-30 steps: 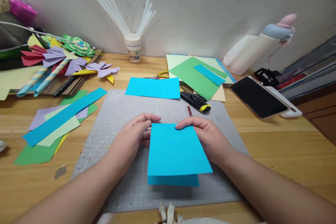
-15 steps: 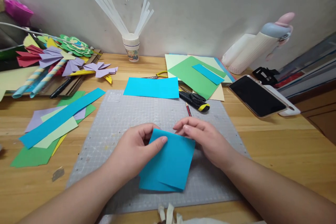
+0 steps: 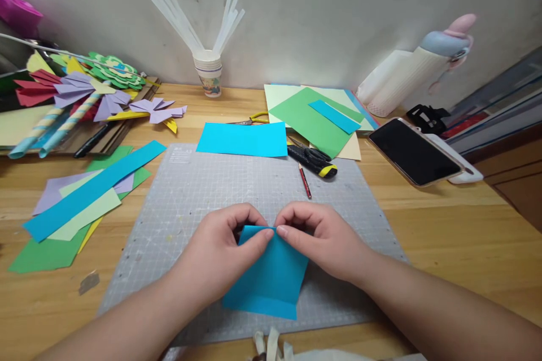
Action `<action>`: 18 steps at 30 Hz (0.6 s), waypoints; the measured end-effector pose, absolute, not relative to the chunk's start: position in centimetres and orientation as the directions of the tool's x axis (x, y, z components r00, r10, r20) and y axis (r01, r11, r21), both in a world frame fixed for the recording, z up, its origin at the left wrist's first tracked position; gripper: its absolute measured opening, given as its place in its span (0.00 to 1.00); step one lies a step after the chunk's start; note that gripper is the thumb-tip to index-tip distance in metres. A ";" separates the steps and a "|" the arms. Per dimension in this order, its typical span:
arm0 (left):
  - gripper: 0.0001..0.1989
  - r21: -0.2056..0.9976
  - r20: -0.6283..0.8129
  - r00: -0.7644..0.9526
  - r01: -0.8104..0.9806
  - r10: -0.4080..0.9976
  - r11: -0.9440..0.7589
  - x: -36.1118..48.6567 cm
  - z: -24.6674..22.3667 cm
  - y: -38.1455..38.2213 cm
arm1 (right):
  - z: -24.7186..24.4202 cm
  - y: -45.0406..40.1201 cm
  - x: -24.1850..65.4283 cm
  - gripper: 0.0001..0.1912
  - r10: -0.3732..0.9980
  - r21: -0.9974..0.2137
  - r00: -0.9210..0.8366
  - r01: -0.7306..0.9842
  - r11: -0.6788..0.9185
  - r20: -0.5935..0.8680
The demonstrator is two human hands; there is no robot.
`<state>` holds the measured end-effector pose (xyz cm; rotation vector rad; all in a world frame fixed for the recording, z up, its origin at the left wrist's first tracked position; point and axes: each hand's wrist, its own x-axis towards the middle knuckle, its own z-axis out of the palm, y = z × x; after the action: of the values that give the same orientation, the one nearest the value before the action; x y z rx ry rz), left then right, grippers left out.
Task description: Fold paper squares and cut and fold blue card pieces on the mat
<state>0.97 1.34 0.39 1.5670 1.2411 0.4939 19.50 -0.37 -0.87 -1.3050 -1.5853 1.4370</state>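
Observation:
A folded sheet of blue paper [image 3: 271,279] is held over the grey cutting mat [image 3: 178,237], its folded edge away from me. My left hand [image 3: 231,245] pinches that edge near its middle, thumb on top and fingers behind. Close beside it, my right hand [image 3: 319,237] pinches the same edge, the two thumb tips almost touching. The fingers behind the paper are partly hidden. Beyond my hands, a red pencil [image 3: 305,181] lies on the mat by a black and yellow utility knife [image 3: 315,162].
Another blue sheet [image 3: 243,139] lies at the mat's far edge. Paper scraps with a blue strip [image 3: 97,189] are on the left, near paper flowers [image 3: 80,87]. Stacked paper cups [image 3: 209,76] hold white strips. A phone [image 3: 415,152] and a bottle [image 3: 419,62] stand at the right.
My right hand has moved left from the paper's right corner and closed on the far edge. The paper's far edge has dipped slightly toward me, and its near layers have shifted.

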 end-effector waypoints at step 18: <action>0.19 0.889 -0.453 0.195 0.172 0.870 0.424 -0.3 0.8 2.6 | -0.9 1.2 21.1 0.08 0.989 -0.994 -0.122 0.081 -0.076 -0.085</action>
<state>-0.27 2.64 0.78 1.0507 1.3074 0.6436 21.11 1.18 -0.88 -1.2642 -1.3200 1.3257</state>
